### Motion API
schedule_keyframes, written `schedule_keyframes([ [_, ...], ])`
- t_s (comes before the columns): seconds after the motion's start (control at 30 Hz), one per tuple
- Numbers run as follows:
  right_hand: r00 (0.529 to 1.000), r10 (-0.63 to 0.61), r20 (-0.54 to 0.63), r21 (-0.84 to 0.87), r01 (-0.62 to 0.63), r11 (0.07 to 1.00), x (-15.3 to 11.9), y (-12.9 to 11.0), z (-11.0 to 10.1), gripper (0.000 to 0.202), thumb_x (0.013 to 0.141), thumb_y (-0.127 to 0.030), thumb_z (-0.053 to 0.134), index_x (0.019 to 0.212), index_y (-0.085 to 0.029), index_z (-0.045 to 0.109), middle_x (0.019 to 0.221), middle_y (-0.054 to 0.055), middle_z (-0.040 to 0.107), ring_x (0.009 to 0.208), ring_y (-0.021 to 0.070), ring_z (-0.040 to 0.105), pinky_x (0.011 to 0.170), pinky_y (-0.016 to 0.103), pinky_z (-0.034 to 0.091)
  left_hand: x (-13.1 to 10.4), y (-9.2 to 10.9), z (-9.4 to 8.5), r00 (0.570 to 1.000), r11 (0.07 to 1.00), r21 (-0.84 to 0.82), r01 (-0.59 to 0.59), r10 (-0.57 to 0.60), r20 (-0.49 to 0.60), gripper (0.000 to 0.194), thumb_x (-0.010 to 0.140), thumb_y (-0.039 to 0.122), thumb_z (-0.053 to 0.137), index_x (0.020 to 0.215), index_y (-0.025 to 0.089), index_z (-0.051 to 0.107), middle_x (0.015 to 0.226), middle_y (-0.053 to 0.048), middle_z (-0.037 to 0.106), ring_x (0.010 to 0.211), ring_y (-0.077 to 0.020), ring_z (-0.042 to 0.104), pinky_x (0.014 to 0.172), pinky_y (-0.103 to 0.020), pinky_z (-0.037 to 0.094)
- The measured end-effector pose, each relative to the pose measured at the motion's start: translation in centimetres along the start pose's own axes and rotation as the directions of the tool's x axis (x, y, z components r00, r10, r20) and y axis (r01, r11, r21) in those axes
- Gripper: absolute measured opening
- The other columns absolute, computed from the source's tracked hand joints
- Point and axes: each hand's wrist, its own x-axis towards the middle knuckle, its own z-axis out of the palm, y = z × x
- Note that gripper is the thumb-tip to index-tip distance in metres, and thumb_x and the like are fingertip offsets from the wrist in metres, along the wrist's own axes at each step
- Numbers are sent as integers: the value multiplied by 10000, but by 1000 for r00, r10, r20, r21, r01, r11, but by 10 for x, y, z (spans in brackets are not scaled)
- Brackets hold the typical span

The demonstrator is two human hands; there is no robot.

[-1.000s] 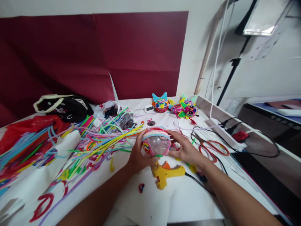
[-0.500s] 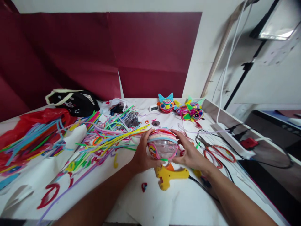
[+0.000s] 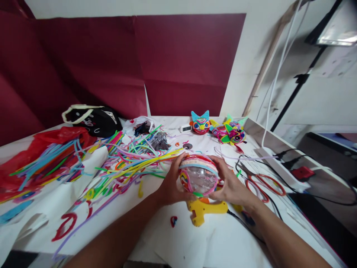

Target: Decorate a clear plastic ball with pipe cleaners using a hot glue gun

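A clear plastic ball (image 3: pixel 200 179), partly covered with coloured pipe cleaners, is held between my two hands. My left hand (image 3: pixel 172 184) wraps its left side, thumb low on the front. On the opposite side my right hand (image 3: pixel 229 182) grips it the same way. Pink, white and light-blue bands cross the ball's top, and a pink-edged coil sits at its left. Just below the ball, a yellow hot glue gun (image 3: pixel 208 210) lies on the white table covering. A small red-and-blue curled piece (image 3: pixel 173 221) lies left of the gun.
Loose pipe cleaners (image 3: pixel 125 163) spread across the left, beside a red plastic bag (image 3: pixel 65 136) and a black bag (image 3: pixel 97 123). Two finished-looking pipe-cleaner figures, a round one (image 3: pixel 201 124) and a longer one (image 3: pixel 231 132), stand behind. Red-handled scissors (image 3: pixel 269 184) and a power strip (image 3: pixel 284 173) lie right.
The whole view has shifted slightly, so everything appears a little farther right. Both hands still hold the ball, which looks slightly closer and larger.
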Motion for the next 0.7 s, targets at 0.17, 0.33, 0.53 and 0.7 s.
schedule_keyframes([
  [0.17, 999, -1, -33, 57, 2, 998, 0, 5, 2, 1062, 568, -280, 914, 1431, -314, 296, 1454, 102, 414, 1334, 307, 461, 1134, 466, 368, 4, 2, 0, 998, 981, -195, -20, 10, -57, 793, 897, 567, 552, 1553, 288, 205, 1623, -113, 246, 1505, -321, 202, 1216, -479, 234],
  [0.33, 999, 14, -48, 158, -6, 987, 2, 2, 2, 1026, 576, -232, 902, 1416, -304, 317, 1457, 96, 427, 1354, 288, 449, 1143, 437, 363, 9, -8, -3, 969, 977, -213, 10, -62, -241, 642, 951, 475, 508, 1528, 328, 269, 1633, -51, 254, 1519, -258, 177, 1242, -435, 192],
  [0.53, 992, 49, -117, 350, -5, 937, 5, -4, 2, 1017, 534, -255, 929, 1367, -311, 349, 1433, 90, 461, 1331, 276, 483, 1125, 419, 391, 14, -19, -11, 911, 999, -50, 13, -33, -412, 617, 949, 490, 485, 1509, 319, 293, 1620, -52, 274, 1507, -257, 223, 1237, -439, 211],
  [0.7, 980, 73, -187, 446, 19, 895, 9, -7, -5, 991, 509, -273, 942, 1337, -292, 397, 1405, 89, 492, 1314, 277, 501, 1123, 425, 392, 10, -17, -15, 958, 913, 405, 44, 76, -275, 525, 973, 407, 446, 1471, 250, 386, 1556, -120, 360, 1465, -281, 313, 1208, -504, 260],
])
